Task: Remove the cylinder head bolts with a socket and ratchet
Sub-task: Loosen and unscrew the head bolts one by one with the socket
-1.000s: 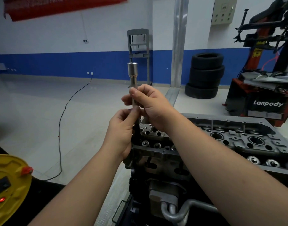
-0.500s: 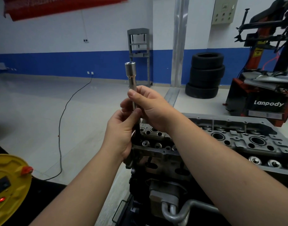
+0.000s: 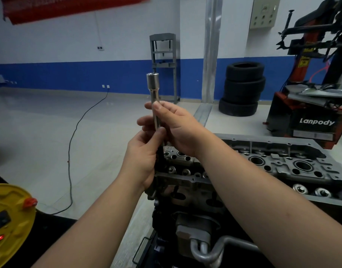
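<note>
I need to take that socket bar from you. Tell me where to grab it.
Take the wide socket at the top, coming from the side. The bar stands upright, that end is bare, and both hands, left and right, cover the thin shaft below.

The lower part of the socket extension (image 3: pixel 154 97) is hidden behind the right hand (image 3: pixel 174 128) and the left hand (image 3: pixel 145 157), so whatever it joins below the palms cannot be told. Both hands and forearms cover the near left end of the cylinder head (image 3: pixel 282 165), hiding any bolts there. To the right of the cylinder head, its far end runs off the picture's edge. Left of the cylinder head, the yellow device (image 3: pixel 9 219) is cut off by the left edge. Above the cylinder head, the red banner (image 3: pixel 69 6) is cut by the top edge, its lettering too blurred to read.
</note>
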The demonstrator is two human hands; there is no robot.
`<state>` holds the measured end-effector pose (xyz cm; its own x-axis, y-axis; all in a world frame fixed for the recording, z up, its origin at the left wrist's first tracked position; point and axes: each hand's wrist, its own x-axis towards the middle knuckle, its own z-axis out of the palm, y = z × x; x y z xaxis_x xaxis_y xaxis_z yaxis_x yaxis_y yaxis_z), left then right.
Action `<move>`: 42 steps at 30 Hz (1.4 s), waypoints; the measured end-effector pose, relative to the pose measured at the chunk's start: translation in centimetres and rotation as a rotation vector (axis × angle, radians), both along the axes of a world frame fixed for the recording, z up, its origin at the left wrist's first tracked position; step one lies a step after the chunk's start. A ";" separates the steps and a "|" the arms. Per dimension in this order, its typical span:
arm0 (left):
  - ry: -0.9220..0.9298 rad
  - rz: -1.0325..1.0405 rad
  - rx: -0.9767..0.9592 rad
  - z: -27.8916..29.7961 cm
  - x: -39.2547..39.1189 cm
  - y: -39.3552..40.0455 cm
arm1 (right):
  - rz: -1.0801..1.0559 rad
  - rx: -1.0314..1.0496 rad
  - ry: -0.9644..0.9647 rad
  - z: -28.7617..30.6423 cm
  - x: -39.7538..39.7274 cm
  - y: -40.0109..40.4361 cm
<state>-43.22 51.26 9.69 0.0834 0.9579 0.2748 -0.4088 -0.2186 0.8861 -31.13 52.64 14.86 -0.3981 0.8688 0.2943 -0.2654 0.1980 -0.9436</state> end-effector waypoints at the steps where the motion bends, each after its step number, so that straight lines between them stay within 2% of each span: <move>1: 0.003 0.028 0.018 0.0 0.1 0.0 | 0.006 0.015 0.018 -0.1 -0.1 0.1; 5: 0.033 0.063 -0.001 0.1 0.2 0.1 | -0.093 0.077 0.006 -0.1 -0.2 0.4; 8: 0.155 -0.009 -0.012 0.0 -0.1 0.3 | -0.128 0.055 -0.022 0.1 0.0 0.5; 15: 0.036 0.076 -0.050 -0.3 -0.2 0.5 | -0.061 0.031 -0.039 0.0 0.0 0.3; 19: -0.025 0.069 0.001 -0.4 -0.1 0.5 | -0.116 0.059 0.004 -0.2 -0.2 0.5; 23: 0.013 0.100 0.009 -0.3 0.0 0.6 | -0.137 0.093 0.003 0.0 -0.1 0.4; 28: 0.052 -0.025 -0.048 -0.1 -0.3 0.5 | -0.072 0.042 -0.011 0.2 0.0 0.1; 32: 0.022 0.030 -0.004 -0.1 0.1 0.3 | -0.058 0.059 0.003 0.1 -0.1 0.2; 37: -0.009 0.117 0.021 -0.1 0.1 0.4 | -0.172 0.116 -0.011 -0.2 -0.3 0.6; 42: 0.127 0.004 0.004 -0.2 -0.2 0.3 | -0.148 0.075 -0.033 -0.2 -0.1 0.6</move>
